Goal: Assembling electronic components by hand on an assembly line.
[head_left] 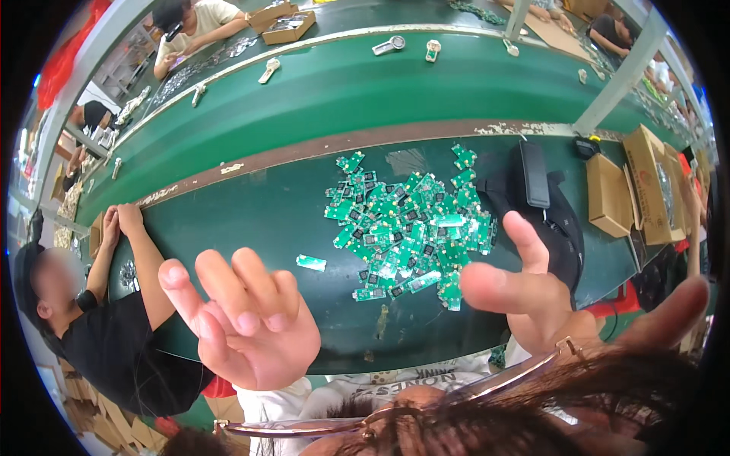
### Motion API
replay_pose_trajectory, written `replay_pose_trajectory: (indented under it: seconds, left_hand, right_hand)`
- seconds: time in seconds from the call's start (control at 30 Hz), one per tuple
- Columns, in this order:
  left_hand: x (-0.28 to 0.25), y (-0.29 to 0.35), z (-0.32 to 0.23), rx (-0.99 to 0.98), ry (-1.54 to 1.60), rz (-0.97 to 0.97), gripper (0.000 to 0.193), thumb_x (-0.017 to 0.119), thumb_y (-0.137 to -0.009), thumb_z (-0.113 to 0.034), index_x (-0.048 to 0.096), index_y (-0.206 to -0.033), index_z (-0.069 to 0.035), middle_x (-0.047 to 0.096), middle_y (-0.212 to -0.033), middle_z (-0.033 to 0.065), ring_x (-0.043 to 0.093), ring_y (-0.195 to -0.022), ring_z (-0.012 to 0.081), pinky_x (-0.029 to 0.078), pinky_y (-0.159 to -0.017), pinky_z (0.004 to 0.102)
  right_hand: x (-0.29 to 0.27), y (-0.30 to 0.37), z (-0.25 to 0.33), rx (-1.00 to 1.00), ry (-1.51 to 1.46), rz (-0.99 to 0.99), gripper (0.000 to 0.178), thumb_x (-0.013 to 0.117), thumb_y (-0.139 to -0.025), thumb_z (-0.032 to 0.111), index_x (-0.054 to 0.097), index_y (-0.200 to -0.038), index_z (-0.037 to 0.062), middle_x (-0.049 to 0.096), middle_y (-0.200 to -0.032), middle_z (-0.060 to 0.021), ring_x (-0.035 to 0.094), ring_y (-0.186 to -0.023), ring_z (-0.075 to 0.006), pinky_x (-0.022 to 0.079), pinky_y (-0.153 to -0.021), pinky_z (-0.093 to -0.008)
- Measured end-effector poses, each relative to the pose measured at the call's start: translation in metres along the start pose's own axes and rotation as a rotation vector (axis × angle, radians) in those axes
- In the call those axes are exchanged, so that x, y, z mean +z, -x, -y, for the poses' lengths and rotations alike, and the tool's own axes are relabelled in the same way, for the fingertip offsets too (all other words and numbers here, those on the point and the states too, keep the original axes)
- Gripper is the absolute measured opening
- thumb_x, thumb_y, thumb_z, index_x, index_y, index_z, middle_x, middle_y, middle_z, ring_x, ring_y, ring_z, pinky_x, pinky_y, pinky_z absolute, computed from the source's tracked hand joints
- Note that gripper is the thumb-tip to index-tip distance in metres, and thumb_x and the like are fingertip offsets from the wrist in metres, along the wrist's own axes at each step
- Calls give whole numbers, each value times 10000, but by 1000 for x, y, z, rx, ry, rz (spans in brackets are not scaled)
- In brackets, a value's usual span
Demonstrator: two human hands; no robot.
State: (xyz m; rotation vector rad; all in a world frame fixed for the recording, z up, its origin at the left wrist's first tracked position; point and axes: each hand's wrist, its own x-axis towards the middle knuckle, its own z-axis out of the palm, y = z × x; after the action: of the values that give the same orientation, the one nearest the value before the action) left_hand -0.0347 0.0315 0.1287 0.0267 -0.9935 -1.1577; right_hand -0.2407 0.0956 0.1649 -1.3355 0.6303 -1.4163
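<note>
My left hand [255, 327] is raised over the near left part of the dark green table [228, 216], palm up. Its fingers are bent but apart, and nothing is in them. To the right, my right hand [525, 292] is also lifted, with fingers stretched out and apart and no object in them. A blurred fingertip [673, 304] shows close up at the far right; whether it belongs to this hand I cannot tell. Between and beyond the hands lies a loose heap of small green circuit boards [411, 220]. One single circuit board [311, 263] lies apart, nearest my left hand.
Right of the heap lie a black bag [566, 228] and a long black case [534, 175]. Cardboard boxes [608, 199] stand at the right end. Beyond a ledge runs a green conveyor belt [342, 91] carrying several small devices [389, 45]. A co-worker in black [114, 342] leans on the table at left.
</note>
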Motion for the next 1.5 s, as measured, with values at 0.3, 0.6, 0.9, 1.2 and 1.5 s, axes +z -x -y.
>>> replay_pose_trajectory:
  seconds: [0.3,0.6,0.9,1.2,1.5]
  left_hand:
    - [-6,-3,-10,-58,21,-149,328,475,-949,-201,374,-1252,-125,451,-760,47,408,-601,147,355,-477,256]
    - [6,-8,-10,-13,52,-31,381,435,-957,-204,340,-1312,-104,451,-813,41,396,-658,144,390,-529,265]
    - [7,-16,-8,59,23,-20,355,433,-931,-184,434,-1248,-23,419,-788,-4,373,-651,102,361,-477,220]
    - [3,-16,-13,84,-5,0,382,455,-928,-194,430,-1254,4,434,-823,6,379,-672,110,374,-490,229]
    - [-3,-21,-21,181,62,-12,405,482,-918,-243,426,-1246,-13,396,-794,13,362,-659,117,355,-465,225]
  right_hand:
    - [33,-12,-36,-692,-185,-276,836,312,-973,524,-158,-1451,24,670,-1015,-157,595,-982,-485,196,-1033,-604]
    - [11,8,-4,-297,-59,-150,1016,633,-873,360,-149,-1478,123,668,-897,-12,595,-994,-332,253,-1059,-574]
    - [15,-5,12,-158,52,-269,1010,625,-885,355,-177,-1474,182,672,-839,-129,646,-835,-330,289,-1040,-553]
    - [-19,8,4,-17,100,198,462,176,-1010,450,462,-1050,89,591,-1098,-319,573,-1085,-424,107,-1081,-555]
    - [-3,-9,0,-371,-183,-120,750,360,-967,513,21,-1506,117,658,-831,-94,554,-1014,-354,256,-1062,-498]
